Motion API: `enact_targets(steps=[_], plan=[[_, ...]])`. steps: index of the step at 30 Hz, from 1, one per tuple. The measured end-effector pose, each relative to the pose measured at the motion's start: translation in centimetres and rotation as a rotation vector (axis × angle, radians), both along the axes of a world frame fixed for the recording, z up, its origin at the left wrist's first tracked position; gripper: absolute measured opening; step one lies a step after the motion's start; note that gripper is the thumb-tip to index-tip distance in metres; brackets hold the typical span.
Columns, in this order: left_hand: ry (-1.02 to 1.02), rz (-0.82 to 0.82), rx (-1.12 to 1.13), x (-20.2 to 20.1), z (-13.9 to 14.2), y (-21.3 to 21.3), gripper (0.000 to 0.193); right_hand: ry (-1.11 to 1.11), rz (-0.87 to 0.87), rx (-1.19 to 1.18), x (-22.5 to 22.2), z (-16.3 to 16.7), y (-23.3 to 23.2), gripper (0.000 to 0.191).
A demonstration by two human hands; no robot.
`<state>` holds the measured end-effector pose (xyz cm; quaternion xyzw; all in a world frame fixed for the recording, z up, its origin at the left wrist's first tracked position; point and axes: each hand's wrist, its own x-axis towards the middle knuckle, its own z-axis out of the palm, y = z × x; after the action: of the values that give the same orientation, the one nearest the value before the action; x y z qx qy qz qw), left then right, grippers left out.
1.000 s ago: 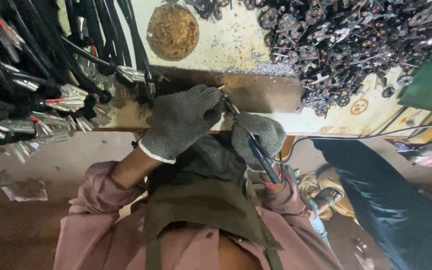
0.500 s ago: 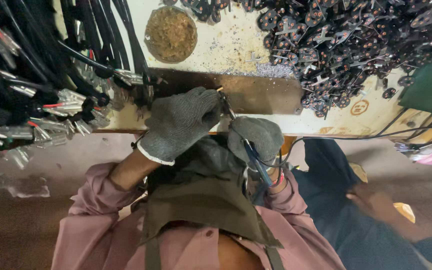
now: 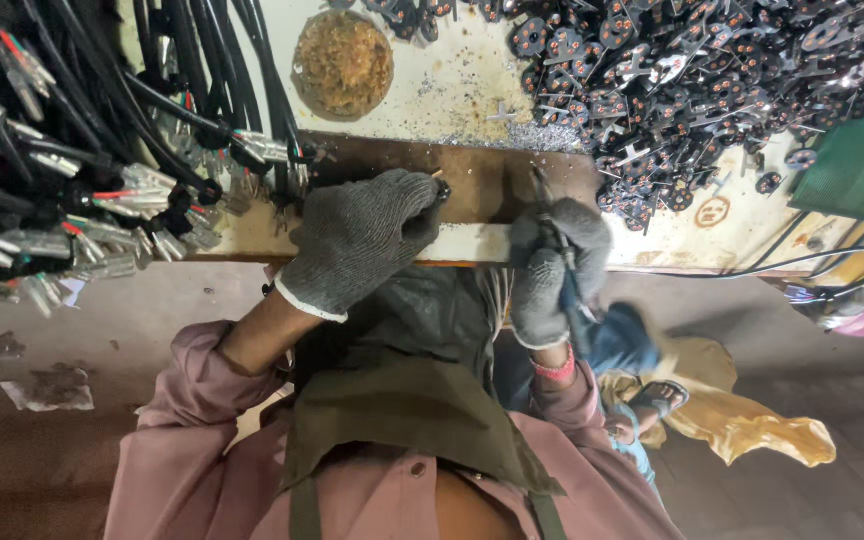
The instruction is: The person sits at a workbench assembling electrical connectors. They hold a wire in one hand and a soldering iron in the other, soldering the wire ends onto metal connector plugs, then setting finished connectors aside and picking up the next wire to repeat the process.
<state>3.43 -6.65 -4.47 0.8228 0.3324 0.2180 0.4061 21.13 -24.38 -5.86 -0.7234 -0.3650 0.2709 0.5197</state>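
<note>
While the right hand (image 3: pixel 552 270) wraps tight around a thin tool (image 3: pixel 550 225), the tool's long side points up and away toward the brown strip (image 3: pixel 482 185) on the bench (image 3: pixel 452 80). Just to its left, the left hand (image 3: pixel 367 235) pinches a tiny part (image 3: pixel 440 180) on that strip, closer than the black cables (image 3: pixel 102 150) or the pile of metal bits (image 3: pixel 692 90).

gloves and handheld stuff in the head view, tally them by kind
Grey knitted gloves: 2, one on the left hand and one on the right hand
Thin dark metal hand tool gripped in the right hand: 1
Small dark part pinched at the left fingertips: 1
Round brown crusted disc on the bench: 1
Total: 5
</note>
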Motion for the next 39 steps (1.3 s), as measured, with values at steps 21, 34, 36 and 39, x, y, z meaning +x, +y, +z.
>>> enact_targets(steps=[21, 34, 36, 39], plan=[[0.131, -0.094, -0.099, 1.1, 0.4, -0.1, 0.011, -0.129, 0.150, -0.167, 0.8, 2.2, 0.7, 0.027], [0.261, -0.163, -0.196, 1.8, 0.4, 0.9, 0.019, 0.036, 0.019, 0.153, -2.3, -1.4, 6.3, 0.026], [0.332, -0.150, -0.210, 2.2, 0.3, 1.0, 0.024, -0.347, 0.118, -0.007, -2.3, -0.2, 6.7, 0.036], [0.278, -0.136, -0.255, 2.0, 0.7, 0.3, 0.025, -0.433, 0.158, -0.154, -1.5, 0.4, 6.8, 0.034]])
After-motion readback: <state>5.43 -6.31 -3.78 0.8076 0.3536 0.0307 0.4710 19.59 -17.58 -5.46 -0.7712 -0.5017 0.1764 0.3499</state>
